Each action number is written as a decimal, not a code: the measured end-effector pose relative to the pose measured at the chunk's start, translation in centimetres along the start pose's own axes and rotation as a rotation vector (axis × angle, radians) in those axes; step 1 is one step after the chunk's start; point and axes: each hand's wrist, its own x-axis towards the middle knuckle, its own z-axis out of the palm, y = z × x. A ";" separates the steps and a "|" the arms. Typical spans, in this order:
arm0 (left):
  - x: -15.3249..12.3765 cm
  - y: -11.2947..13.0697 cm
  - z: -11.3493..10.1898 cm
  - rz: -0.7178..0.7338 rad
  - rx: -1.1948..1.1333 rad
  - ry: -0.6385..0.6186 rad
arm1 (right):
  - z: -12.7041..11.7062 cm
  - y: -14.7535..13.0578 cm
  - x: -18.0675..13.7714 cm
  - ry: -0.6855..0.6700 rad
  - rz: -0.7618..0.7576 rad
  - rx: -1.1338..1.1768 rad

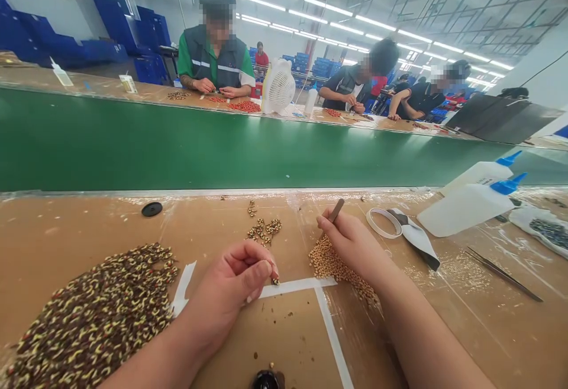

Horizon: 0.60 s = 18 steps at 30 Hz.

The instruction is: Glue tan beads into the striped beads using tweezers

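Between thumb and forefinger, my left hand (pixel 233 285) pinches a small dark piece with pale yellow marks (pixel 276 281), mostly covered by the fingertips. My right hand (pixel 350 238) is closed around a pair of tweezers (pixel 338 209), whose tips point down at a pile of small tan beads (pixel 326 259) and are hidden. To the left of my left hand lies a large heap of brown and yellow pieces (pixel 97 312). Several similar pieces form a small cluster (pixel 265 231) beyond my left hand. White tape strips (pixel 331 336) mark the table in front of me.
Two squeeze bottles (pixel 465 208), a tape roll (pixel 384 223) and other tweezers (pixel 503 273) lie at right. A black cap (pixel 151 209) sits at left, a dark round container (pixel 266 379) at the bottom. Past the green belt (pixel 177 146), co-workers sit near a white fan (pixel 278 87).
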 end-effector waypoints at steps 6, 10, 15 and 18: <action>-0.1 0.2 0.1 -0.001 0.009 -0.006 | 0.4 -0.6 0.1 -0.033 -0.008 -0.029; 0.0 0.2 -0.2 0.006 0.011 -0.007 | 0.8 -0.4 0.2 -0.061 0.023 -0.025; 0.2 -0.3 -0.5 -0.022 0.012 0.007 | 1.4 -0.3 0.2 0.028 -0.047 0.233; 0.4 -0.7 -0.5 -0.079 0.062 0.033 | 1.8 -1.4 -0.2 0.140 -0.160 0.627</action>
